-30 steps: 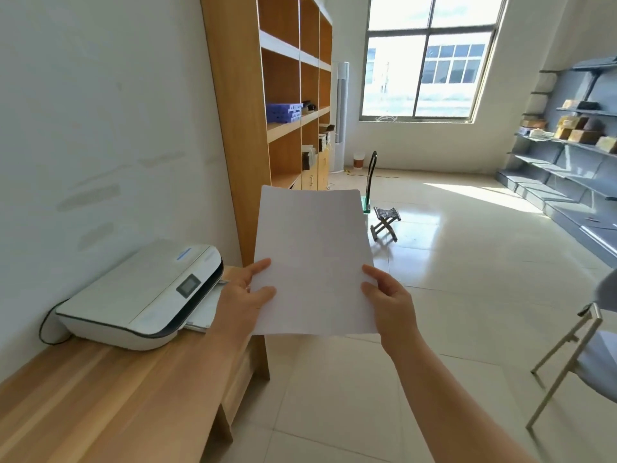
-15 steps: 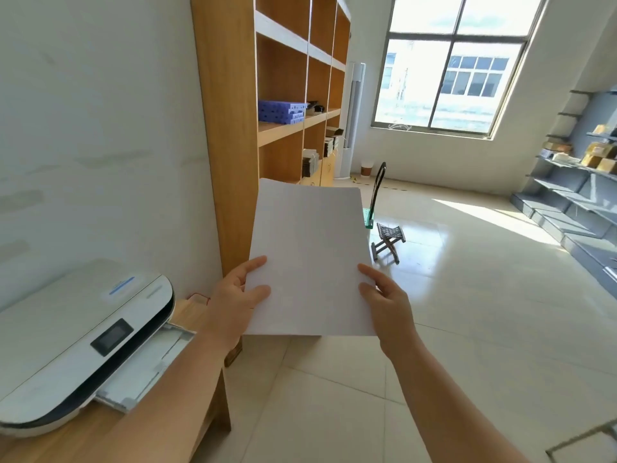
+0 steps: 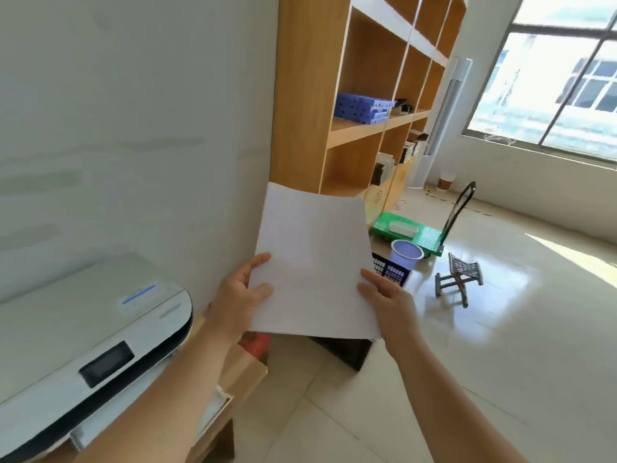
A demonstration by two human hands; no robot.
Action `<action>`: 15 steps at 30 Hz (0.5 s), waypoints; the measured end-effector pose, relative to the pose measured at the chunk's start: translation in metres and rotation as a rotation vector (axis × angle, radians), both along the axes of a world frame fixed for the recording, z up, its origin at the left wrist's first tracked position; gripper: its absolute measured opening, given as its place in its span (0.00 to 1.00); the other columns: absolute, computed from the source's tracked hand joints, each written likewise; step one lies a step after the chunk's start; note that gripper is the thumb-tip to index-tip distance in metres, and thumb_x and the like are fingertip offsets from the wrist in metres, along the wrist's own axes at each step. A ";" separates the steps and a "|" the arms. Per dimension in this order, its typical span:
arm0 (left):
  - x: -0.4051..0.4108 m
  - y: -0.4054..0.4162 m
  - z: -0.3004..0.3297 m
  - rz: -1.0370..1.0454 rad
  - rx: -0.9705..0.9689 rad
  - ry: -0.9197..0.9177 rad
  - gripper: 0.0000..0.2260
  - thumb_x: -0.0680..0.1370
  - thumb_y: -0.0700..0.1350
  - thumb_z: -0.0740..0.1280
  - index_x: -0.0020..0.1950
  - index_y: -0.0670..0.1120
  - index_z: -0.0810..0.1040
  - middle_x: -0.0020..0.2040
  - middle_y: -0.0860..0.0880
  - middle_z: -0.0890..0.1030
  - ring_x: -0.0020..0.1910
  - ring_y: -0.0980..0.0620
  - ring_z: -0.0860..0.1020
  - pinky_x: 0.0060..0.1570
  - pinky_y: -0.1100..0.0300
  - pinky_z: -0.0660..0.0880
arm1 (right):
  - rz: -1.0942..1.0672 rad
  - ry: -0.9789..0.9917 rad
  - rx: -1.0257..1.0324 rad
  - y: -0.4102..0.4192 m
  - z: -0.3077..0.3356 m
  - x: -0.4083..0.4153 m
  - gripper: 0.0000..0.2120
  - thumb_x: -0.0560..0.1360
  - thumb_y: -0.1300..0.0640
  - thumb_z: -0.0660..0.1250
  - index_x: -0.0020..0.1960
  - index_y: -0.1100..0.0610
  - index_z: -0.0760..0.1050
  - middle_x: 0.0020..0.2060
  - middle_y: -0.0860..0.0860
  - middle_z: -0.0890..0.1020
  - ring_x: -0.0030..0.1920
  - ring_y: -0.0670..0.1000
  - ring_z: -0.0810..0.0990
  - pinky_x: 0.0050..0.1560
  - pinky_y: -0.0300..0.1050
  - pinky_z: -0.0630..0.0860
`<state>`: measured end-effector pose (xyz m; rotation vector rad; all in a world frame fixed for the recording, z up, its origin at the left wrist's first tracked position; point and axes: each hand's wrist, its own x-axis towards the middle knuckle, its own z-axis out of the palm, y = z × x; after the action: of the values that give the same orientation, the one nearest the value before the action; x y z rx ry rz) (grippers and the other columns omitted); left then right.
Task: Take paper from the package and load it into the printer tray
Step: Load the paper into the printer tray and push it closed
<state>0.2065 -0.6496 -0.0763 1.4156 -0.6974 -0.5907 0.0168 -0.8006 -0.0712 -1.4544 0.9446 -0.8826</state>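
A thin stack of white paper [image 3: 312, 259] is held up in the air in front of me, tilted slightly. My left hand [image 3: 238, 297] grips its left edge and my right hand [image 3: 389, 300] grips its lower right edge. The white printer [image 3: 83, 329] with a dark screen sits at the lower left on a wooden desk [image 3: 245, 369]. Its pulled-out paper tray [image 3: 213, 409] shows below the printer's front, mostly hidden by my left forearm. The paper is to the right of the printer, over the desk's end. No paper package is in view.
A tall wooden bookshelf [image 3: 350, 95] stands against the wall right behind the paper. On the floor beyond are a dark crate [image 3: 347, 350], a purple bin [image 3: 405, 253], a green hand cart [image 3: 417, 233] and a small folding stool [image 3: 459, 277]. Open tiled floor lies to the right.
The view has moved closer to the printer and turned left. The paper, held in both hands, has shifted slightly right and down relative to the bookshelf; the floor items came into view.
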 end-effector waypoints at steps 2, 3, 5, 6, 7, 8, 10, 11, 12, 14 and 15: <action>0.025 0.006 -0.004 0.099 0.028 -0.004 0.21 0.75 0.34 0.66 0.57 0.61 0.76 0.56 0.53 0.80 0.52 0.53 0.80 0.43 0.65 0.78 | 0.116 0.003 0.009 -0.013 -0.007 0.044 0.14 0.76 0.59 0.69 0.60 0.48 0.80 0.52 0.44 0.81 0.50 0.52 0.82 0.54 0.52 0.80; 0.037 0.012 -0.007 0.150 0.041 0.008 0.22 0.75 0.34 0.65 0.56 0.62 0.76 0.57 0.53 0.80 0.53 0.52 0.80 0.46 0.63 0.78 | 0.173 0.002 0.023 -0.017 -0.010 0.065 0.14 0.76 0.58 0.69 0.60 0.48 0.79 0.51 0.43 0.81 0.49 0.52 0.82 0.52 0.52 0.81; 0.055 0.025 -0.009 0.272 0.064 0.022 0.22 0.75 0.34 0.65 0.55 0.62 0.77 0.58 0.52 0.79 0.53 0.51 0.79 0.49 0.59 0.77 | 0.289 -0.002 0.033 -0.020 -0.015 0.106 0.13 0.77 0.58 0.68 0.59 0.47 0.79 0.52 0.43 0.80 0.48 0.51 0.81 0.48 0.48 0.80; 0.061 0.032 -0.009 0.344 0.074 0.021 0.22 0.75 0.33 0.65 0.54 0.62 0.77 0.57 0.51 0.79 0.52 0.51 0.79 0.49 0.60 0.76 | 0.349 0.001 0.029 -0.021 -0.016 0.124 0.13 0.77 0.58 0.68 0.60 0.47 0.78 0.52 0.43 0.80 0.49 0.50 0.81 0.46 0.46 0.79; 0.067 0.039 -0.009 0.420 0.082 0.020 0.22 0.75 0.33 0.65 0.53 0.62 0.78 0.57 0.51 0.80 0.51 0.51 0.80 0.48 0.60 0.76 | 0.413 0.003 0.025 -0.021 -0.017 0.143 0.12 0.77 0.57 0.67 0.60 0.47 0.78 0.52 0.43 0.79 0.48 0.51 0.80 0.44 0.44 0.79; 0.070 0.046 -0.009 0.495 0.092 0.022 0.22 0.75 0.34 0.66 0.53 0.63 0.78 0.56 0.51 0.80 0.51 0.50 0.80 0.48 0.60 0.77 | 0.476 0.009 0.025 -0.021 -0.018 0.159 0.12 0.78 0.57 0.67 0.59 0.46 0.78 0.52 0.43 0.79 0.47 0.51 0.80 0.41 0.42 0.79; 0.073 0.059 -0.008 0.621 0.110 0.044 0.22 0.74 0.34 0.66 0.54 0.63 0.78 0.56 0.51 0.80 0.50 0.50 0.81 0.48 0.59 0.78 | 0.600 0.030 0.034 -0.018 -0.017 0.189 0.10 0.78 0.56 0.66 0.57 0.45 0.78 0.50 0.43 0.79 0.46 0.51 0.81 0.37 0.41 0.79; 0.072 0.065 -0.006 0.669 0.118 0.055 0.22 0.75 0.34 0.66 0.56 0.62 0.78 0.57 0.52 0.80 0.49 0.51 0.81 0.47 0.59 0.78 | 0.659 0.033 0.040 -0.016 -0.016 0.202 0.10 0.78 0.56 0.66 0.57 0.44 0.78 0.50 0.43 0.79 0.45 0.52 0.81 0.38 0.43 0.80; 0.071 0.071 -0.005 0.713 0.127 0.054 0.23 0.75 0.33 0.65 0.57 0.61 0.77 0.57 0.52 0.80 0.49 0.52 0.81 0.47 0.60 0.78 | 0.720 0.032 0.045 -0.013 -0.016 0.213 0.10 0.78 0.56 0.66 0.56 0.43 0.78 0.50 0.44 0.79 0.46 0.53 0.81 0.41 0.46 0.81; 0.068 0.083 -0.004 0.801 0.158 0.050 0.24 0.75 0.33 0.65 0.61 0.60 0.76 0.59 0.55 0.79 0.50 0.55 0.81 0.46 0.63 0.77 | 0.837 0.023 0.059 -0.007 -0.016 0.232 0.11 0.77 0.57 0.67 0.54 0.42 0.79 0.51 0.44 0.80 0.47 0.53 0.81 0.47 0.51 0.82; 0.065 0.089 -0.005 0.842 0.172 0.058 0.24 0.75 0.34 0.64 0.61 0.60 0.76 0.59 0.56 0.78 0.51 0.56 0.80 0.46 0.63 0.77 | 0.887 0.016 0.069 -0.003 -0.019 0.241 0.12 0.77 0.58 0.67 0.54 0.42 0.80 0.50 0.43 0.81 0.48 0.53 0.81 0.49 0.52 0.82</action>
<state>0.2714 -0.5602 -0.0810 1.6777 0.0351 -0.0214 0.2576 -0.8033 -0.0900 -1.5988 0.2552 -0.1763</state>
